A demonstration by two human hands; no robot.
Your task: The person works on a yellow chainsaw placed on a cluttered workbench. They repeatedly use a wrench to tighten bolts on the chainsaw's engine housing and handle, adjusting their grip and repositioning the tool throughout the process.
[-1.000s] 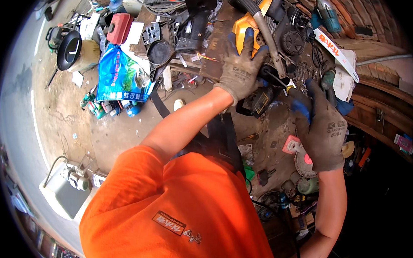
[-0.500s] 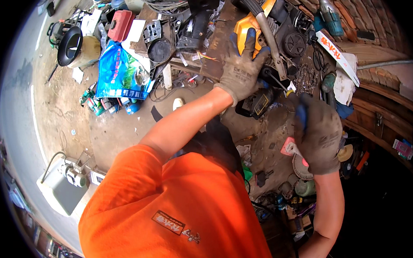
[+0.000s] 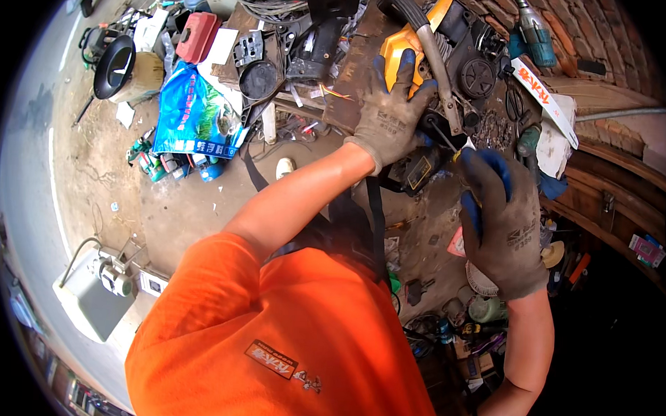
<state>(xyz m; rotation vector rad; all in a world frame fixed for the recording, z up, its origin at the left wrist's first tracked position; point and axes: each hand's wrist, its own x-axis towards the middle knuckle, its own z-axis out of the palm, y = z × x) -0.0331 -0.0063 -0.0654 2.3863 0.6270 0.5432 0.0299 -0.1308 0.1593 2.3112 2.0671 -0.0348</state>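
My left hand, in a grey work glove with blue palm side, lies with fingers spread on a machine with an orange cover and a curved black handle, which looks like a chainsaw. Its fingertips touch the orange cover. My right hand, gloved alike, is at the near right of the machine. Its fingertips are closed on a screwdriver with a thin shaft and yellowish handle end. The shaft slants up left into a dark part of the machine; its tip is hidden. Below my left hand is a black part with a yellow-edged label.
A white guide bar and a teal power drill lie at the right by a brick wall. Cables, a black round tray, and a blue bag are left. Tools and parts litter the floor at lower right.
My right hand has shifted slightly and turned, its fingers now more spread apart, with the fingertips at the screwdriver's handle. My left hand stays on the machine.
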